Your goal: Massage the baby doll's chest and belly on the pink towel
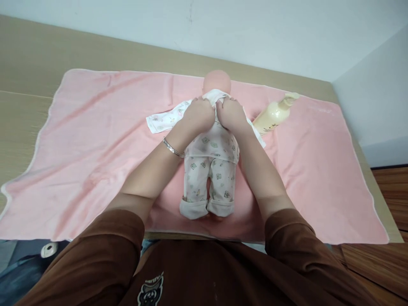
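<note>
A baby doll (217, 80) lies on its back on a pink towel (95, 140), head away from me, dressed in a white patterned top and trousers (212, 170). My left hand (199, 114) and my right hand (232, 114) sit side by side on the doll's chest. Both are closed, pinching the collar of the top just below the doll's chin. A silver bangle (172, 148) circles my left wrist. The doll's left sleeve (162, 121) lies spread out flat on the towel.
A cream pump bottle (276, 114) lies on its side on the towel, right of the doll, close to my right hand. The towel covers a light wooden table (28, 68) set against a white wall. Wooden floor shows at the right.
</note>
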{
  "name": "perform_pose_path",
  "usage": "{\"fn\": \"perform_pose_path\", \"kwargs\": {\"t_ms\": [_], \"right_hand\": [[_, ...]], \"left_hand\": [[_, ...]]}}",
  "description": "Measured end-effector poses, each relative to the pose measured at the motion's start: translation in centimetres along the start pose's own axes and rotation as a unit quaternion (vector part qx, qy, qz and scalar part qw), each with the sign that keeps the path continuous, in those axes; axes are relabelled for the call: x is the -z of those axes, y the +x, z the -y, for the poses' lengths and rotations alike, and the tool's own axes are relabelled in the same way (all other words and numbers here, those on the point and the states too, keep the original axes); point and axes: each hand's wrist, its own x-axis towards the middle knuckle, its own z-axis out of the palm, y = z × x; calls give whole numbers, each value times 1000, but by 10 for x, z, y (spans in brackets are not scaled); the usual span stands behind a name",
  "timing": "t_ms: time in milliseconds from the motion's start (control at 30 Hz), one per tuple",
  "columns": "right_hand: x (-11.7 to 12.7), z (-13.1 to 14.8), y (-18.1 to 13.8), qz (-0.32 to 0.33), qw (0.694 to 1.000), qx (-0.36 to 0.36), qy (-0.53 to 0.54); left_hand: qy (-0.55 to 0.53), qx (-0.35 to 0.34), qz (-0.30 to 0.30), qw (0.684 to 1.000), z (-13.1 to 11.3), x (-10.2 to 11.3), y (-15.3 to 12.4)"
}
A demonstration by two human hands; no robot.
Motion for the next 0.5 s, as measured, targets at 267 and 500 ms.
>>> {"fn": "perform_pose_path", "kwargs": {"t_ms": [267, 500], "right_hand": [[6, -3, -2, 22, 1000, 9, 6], [23, 13, -32, 56, 991, 88, -88]], "left_hand": [[-32, 19, 17, 999, -4, 11, 0], [-41, 54, -14, 998, 13, 0, 17]]}}
